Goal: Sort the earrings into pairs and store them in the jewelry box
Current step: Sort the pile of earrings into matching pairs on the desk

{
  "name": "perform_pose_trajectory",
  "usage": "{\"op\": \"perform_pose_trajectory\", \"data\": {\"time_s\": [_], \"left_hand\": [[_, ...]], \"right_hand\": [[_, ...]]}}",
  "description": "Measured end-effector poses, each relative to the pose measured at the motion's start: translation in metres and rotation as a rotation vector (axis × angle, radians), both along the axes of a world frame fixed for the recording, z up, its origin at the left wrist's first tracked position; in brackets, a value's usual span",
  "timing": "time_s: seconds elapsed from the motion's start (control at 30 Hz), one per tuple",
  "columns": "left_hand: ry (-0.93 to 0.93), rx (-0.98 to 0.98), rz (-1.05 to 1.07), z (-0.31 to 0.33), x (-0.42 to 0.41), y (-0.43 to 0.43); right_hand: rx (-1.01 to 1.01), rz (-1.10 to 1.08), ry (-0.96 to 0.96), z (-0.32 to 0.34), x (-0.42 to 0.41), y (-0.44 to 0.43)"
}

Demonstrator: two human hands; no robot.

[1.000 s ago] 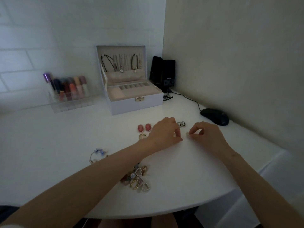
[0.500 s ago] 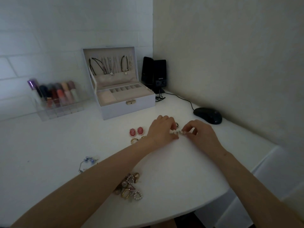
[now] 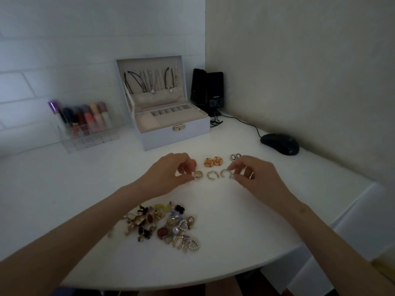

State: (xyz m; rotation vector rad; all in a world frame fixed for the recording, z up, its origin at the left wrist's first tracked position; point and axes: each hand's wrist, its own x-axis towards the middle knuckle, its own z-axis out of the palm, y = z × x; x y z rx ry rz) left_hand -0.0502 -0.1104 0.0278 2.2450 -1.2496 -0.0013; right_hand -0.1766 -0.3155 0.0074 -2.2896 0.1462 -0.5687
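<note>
Far left there's a clear lipstick rack (image 3: 85, 127). The unsorted earring pile (image 3: 162, 225) sits near the front edge of the surface (image 3: 64, 184), and the jewelry box (image 3: 171, 138) stands open at the back. The left hand (image 3: 168, 176) pinches a small gold earring (image 3: 197, 174) just beside a loose hoop (image 3: 212, 175). The right hand (image 3: 254, 178) pinches the other hoop (image 3: 225, 173). An orange pair (image 3: 213, 161) lies just behind. My worry is a forearm brushing the pile off the edge, or those close-set pairs getting nudged together and mixed up.
</note>
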Motion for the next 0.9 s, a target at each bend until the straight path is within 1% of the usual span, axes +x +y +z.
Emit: {"op": "perform_pose_trajectory", "data": {"time_s": [0.13,0.3,0.47,0.57,0.7,0.83,0.9], "left_hand": [[0.025,0.046,0.029,0.006,0.007,0.037],[0.075,0.249,0.063,0.013,0.018,0.072],[0.111,0.395,0.143,0.008,0.022,0.095],[0.17,0.401,0.131,0.008,0.017,0.101],[0.273,0.386,0.113,0.012,0.009,0.106],[0.527,0.277,0.099,0.016,0.002,0.108],[0.576,0.276,0.064,0.018,-0.001,0.11]], "right_hand": [[0.044,0.141,0.086,0.004,-0.007,0.033],[0.023,0.286,0.176,0.002,-0.002,0.064],[-0.104,0.3,0.169,0.005,0.017,0.084],[-0.124,0.329,0.171,0.008,0.029,0.096],[-0.162,0.346,0.249,0.008,0.039,0.106],[-0.162,0.379,0.285,0.008,0.039,0.106],[-0.138,0.424,0.302,0.01,0.038,0.105]]}}
